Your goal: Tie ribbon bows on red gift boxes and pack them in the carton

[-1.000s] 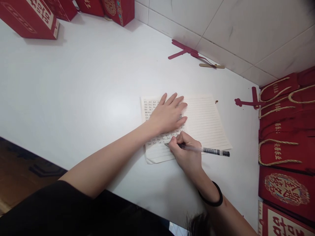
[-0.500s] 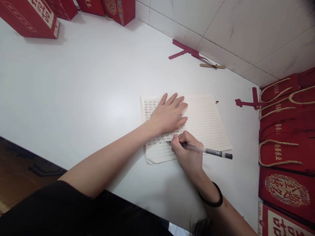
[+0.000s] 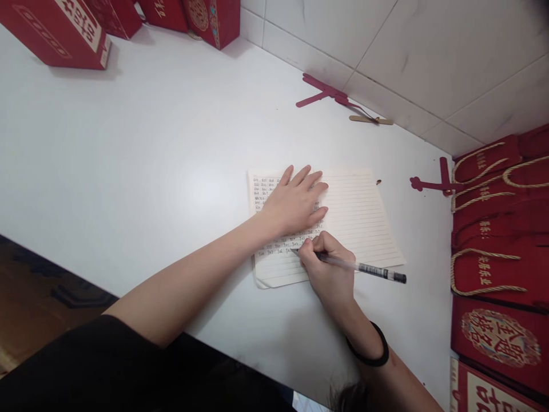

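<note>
A lined sheet of paper [image 3: 360,214] lies on the white table [image 3: 150,160], its left half filled with rows of small handwriting. My left hand [image 3: 295,200] rests flat on the sheet, fingers stretched out, pressing it down. My right hand [image 3: 328,266] is closed round a clear pen [image 3: 373,270] with a black cap end. The pen tip touches the paper in the lowest written row, just below my left hand. A black band circles my right wrist.
Red gift boxes [image 3: 64,31] stand along the far left edge. Red bags with gold rope handles [image 3: 497,229] are stacked at the right. Red paper ornaments [image 3: 326,91] and a wooden stick [image 3: 371,119] lie by the tiled wall [image 3: 407,51].
My right hand with the pen has crept a little to the right along the written row. My left hand stays flat on the sheet.
</note>
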A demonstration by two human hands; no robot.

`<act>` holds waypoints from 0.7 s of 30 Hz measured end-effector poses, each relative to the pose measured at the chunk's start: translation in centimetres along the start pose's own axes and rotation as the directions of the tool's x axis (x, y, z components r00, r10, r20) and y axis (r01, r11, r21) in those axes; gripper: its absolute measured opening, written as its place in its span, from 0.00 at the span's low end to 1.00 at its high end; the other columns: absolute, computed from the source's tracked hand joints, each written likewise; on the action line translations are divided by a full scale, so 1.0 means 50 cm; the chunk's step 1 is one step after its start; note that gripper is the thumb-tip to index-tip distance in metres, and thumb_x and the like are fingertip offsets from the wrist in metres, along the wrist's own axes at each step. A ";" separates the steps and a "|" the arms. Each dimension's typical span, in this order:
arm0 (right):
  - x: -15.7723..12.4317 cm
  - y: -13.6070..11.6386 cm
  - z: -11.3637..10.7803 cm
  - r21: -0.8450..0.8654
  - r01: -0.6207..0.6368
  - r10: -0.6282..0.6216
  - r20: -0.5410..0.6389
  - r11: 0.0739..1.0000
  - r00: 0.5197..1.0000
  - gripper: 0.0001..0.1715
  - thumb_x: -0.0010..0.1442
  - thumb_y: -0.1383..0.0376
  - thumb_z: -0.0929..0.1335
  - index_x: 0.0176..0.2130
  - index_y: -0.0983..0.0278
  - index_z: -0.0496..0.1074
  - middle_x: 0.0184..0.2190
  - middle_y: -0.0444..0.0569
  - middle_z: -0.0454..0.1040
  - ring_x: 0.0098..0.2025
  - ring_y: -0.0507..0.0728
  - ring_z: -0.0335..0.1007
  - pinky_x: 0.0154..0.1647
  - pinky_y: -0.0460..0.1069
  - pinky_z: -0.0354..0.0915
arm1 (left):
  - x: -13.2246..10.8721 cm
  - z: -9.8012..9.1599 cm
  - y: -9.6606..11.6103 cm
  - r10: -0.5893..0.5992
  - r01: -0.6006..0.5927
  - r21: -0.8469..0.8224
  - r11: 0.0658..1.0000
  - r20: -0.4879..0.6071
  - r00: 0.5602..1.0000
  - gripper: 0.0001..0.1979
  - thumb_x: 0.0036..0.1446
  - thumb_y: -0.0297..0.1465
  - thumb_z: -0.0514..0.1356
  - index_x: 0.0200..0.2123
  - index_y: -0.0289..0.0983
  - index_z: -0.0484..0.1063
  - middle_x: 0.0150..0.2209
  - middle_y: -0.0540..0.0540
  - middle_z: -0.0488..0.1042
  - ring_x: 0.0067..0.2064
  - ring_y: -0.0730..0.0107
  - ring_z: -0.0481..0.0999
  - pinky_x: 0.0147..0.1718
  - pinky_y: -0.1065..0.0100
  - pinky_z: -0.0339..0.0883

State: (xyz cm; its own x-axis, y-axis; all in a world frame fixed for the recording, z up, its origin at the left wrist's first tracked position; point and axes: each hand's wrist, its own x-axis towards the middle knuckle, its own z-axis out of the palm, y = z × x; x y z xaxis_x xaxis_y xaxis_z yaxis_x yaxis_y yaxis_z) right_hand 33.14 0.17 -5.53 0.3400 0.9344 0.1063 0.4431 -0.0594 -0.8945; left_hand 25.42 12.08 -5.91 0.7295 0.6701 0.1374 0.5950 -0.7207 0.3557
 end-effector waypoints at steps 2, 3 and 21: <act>0.001 0.001 -0.007 0.157 -0.070 0.074 -0.020 0.985 0.997 0.20 0.51 0.68 0.64 0.18 0.61 0.48 0.12 0.36 0.53 0.15 0.47 0.48 0.17 0.44 0.49 | -0.001 0.000 0.000 0.001 -0.001 0.000 1.000 -0.003 1.000 0.21 0.61 0.38 0.49 0.54 0.35 0.62 0.63 0.42 0.56 0.66 0.54 0.48 0.64 0.49 0.39; 0.004 0.001 -0.013 0.269 -0.105 0.119 -0.036 0.957 0.992 0.20 0.51 0.69 0.64 0.18 0.61 0.48 0.11 0.36 0.53 0.14 0.47 0.48 0.15 0.44 0.48 | -0.001 0.000 0.000 0.001 -0.001 0.001 1.000 -0.006 1.000 0.22 0.61 0.38 0.49 0.55 0.35 0.62 0.63 0.42 0.56 0.66 0.54 0.48 0.64 0.49 0.40; 0.058 0.051 -0.045 0.370 -0.120 0.185 -0.144 0.921 0.972 0.22 0.49 0.49 0.68 0.22 0.62 0.62 0.07 0.37 0.56 0.08 0.47 0.47 0.08 0.40 0.42 | -0.004 -0.021 -0.037 -0.413 0.184 -0.619 0.763 -0.249 0.876 0.16 0.63 0.34 0.47 0.42 0.37 0.73 0.57 0.43 0.65 0.63 0.65 0.58 0.62 0.60 0.52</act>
State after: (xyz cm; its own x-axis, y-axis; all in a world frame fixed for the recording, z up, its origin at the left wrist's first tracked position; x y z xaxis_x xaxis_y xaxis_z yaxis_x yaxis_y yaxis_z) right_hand 37.13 1.94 -6.53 0.5316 0.8470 0.0007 0.0606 -0.0372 -0.9975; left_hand 23.84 13.44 -5.64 0.3093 0.9289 0.2036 0.3797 -0.3169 0.8691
